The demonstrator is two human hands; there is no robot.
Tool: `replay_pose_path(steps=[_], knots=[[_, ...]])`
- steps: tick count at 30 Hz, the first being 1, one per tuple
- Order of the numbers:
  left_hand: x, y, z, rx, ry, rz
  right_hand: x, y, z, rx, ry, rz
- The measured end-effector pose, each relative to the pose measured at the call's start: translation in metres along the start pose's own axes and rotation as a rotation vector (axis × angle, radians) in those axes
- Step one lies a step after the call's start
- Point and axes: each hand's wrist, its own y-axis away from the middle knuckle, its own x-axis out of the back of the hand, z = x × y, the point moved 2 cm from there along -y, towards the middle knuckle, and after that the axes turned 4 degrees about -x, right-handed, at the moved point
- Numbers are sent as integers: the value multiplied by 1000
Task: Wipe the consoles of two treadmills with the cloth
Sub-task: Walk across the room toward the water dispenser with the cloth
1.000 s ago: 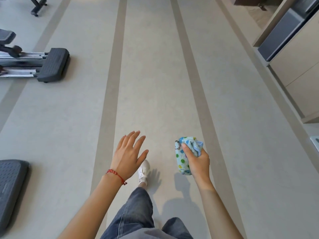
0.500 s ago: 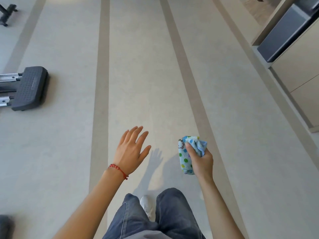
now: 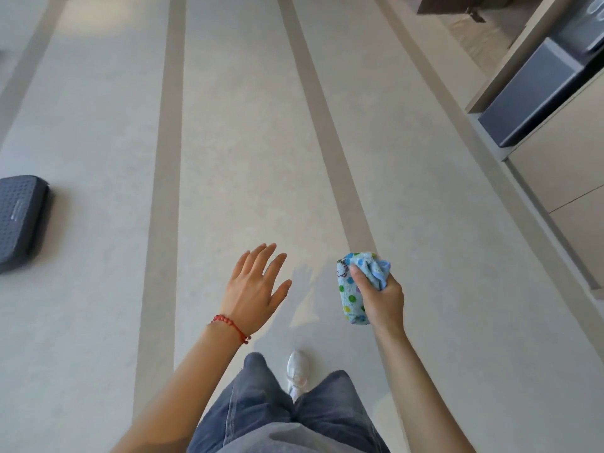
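The dotted blue cloth [image 3: 354,286] is bunched tightly in the right hand [image 3: 379,297] above the floor [image 3: 245,142]; the left hand [image 3: 253,289] is spread and empty; no console is seen, so the cloth could be dropped mid-stride, or the dark footplate [image 3: 21,220] clipped.

Place: this looked like a gym or fitness room.
Floor: a wide, pale grey smooth floor [image 3: 245,142] ran ahead, crossed lengthwise by darker taupe stripes [image 3: 330,152], like marked lanes.
Equipment: a dark grey, dimpled plastic end cover of an exercise machine [image 3: 19,220] sat on the floor at the left edge.
Fittings: beige built-in cabinets [image 3: 562,171] with a dark grey recessed panel [image 3: 529,93] lined the right side.
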Motion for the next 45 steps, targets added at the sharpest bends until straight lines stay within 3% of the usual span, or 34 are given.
replay_pose_path(steps=[12,25,34,45], knots=[[-12,-213,-84,-88,26,37,-58,-178,-83,-39,-15,105],[-12,-424,-167,-227,15,-40,-117,-337,-179,-78,-106,233],[-42,-562,-159,-315,32,-80,-100,-448,-217,-90,-143,314],[-67,-739,-73,-536,48,-123,-24,-559,-264,-115,-230,471]])
